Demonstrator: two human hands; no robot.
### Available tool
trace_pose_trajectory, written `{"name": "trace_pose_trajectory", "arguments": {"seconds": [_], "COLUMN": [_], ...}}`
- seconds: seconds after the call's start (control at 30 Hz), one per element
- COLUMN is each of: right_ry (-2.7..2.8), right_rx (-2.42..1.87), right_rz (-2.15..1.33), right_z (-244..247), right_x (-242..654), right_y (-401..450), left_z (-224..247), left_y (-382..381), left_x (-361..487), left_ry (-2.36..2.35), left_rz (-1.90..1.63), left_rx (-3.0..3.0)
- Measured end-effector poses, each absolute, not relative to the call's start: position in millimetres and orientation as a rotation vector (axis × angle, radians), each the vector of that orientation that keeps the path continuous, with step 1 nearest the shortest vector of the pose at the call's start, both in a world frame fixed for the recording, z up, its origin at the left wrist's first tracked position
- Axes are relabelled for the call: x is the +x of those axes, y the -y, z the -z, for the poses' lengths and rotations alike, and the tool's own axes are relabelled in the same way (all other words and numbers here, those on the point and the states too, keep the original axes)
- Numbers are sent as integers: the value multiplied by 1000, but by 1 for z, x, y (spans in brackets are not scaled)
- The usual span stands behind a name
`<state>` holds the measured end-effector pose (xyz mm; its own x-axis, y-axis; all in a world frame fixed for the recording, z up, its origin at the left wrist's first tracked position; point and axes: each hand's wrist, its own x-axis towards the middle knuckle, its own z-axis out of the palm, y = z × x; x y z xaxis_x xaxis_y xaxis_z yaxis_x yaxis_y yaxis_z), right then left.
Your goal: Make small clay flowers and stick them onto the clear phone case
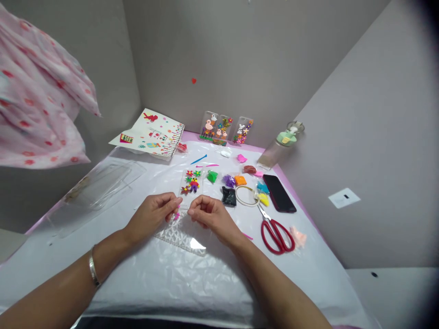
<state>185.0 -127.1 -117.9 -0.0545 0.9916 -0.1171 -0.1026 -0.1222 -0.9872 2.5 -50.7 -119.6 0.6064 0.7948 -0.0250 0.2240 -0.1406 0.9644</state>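
My left hand (159, 210) and my right hand (211, 214) are raised close together, each with thumb and fingers pinched. Whatever either pinch holds is too small to make out. A bit of pink clay (177, 214) shows just under my left fingertips; I cannot tell whether it is held or lies below. Beneath both hands is a clear, patterned plastic sheet or box (181, 237). Just beyond them lies a clear phone case (185, 180) bearing clay flowers and a small clay figure (194, 184).
Wrapped clay lumps, including black (228, 196), purple (228, 181) and green (212, 176), lie beyond my right hand. Nearby are red-handled scissors (277, 235), a phone (279, 193), a bangle (247, 196) and a bottle (279, 146). Clear plastic packaging (99, 189) is left. Decorated cases (226, 128) stand behind.
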Motion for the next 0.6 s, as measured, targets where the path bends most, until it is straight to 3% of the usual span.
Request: {"name": "trace_pose_trajectory", "arguments": {"seconds": [0.6], "right_ry": [1300], "right_rx": [-1319], "right_rz": [-952], "right_z": [125], "right_x": [174], "right_y": [131], "left_z": [122], "left_y": [55], "left_x": [7], "left_ry": [-666], "left_rz": [-671], "left_rx": [1539]}}
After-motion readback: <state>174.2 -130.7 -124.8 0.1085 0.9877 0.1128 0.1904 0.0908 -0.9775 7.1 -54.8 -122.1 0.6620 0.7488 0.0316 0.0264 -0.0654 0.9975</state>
